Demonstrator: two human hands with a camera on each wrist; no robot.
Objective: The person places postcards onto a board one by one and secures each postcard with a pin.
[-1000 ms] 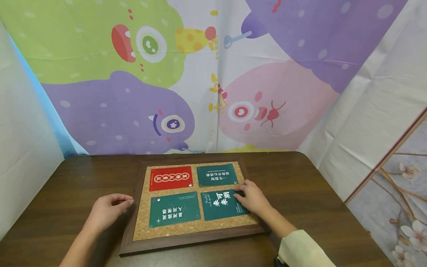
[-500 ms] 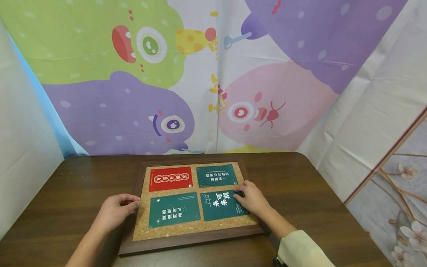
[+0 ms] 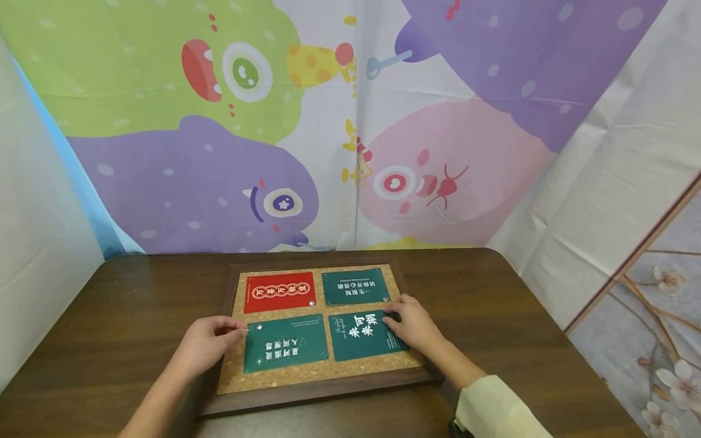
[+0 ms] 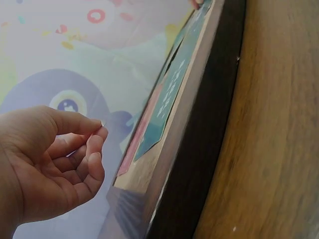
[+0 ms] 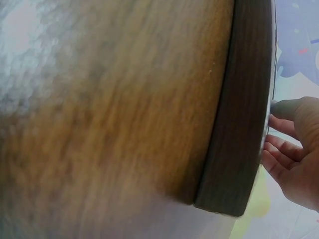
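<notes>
A cork board (image 3: 285, 380) in a dark wooden frame lies on the table, bearing a red card (image 3: 280, 292) and three green cards. My left hand (image 3: 208, 344) pinches a tiny clear pushpin (image 4: 103, 123) between thumb and forefinger, at the upper left corner of the lower left green card (image 3: 286, 344). Two clear pins show on that card's left side. The fingertips of my right hand (image 3: 414, 326) rest on the upper right part of the lower right green card (image 3: 364, 336). Whether anything lies under them is hidden.
The upper right green card (image 3: 356, 287) has a pin near its lower right corner. The brown wooden table (image 3: 482, 298) extends around the board. Behind it hangs a cartoon-printed cloth (image 3: 339, 121), with white cloth (image 3: 619, 164) at the right.
My left hand has moved right, from beside the frame to over the lower left green card's corner. My right hand has stayed on its card.
</notes>
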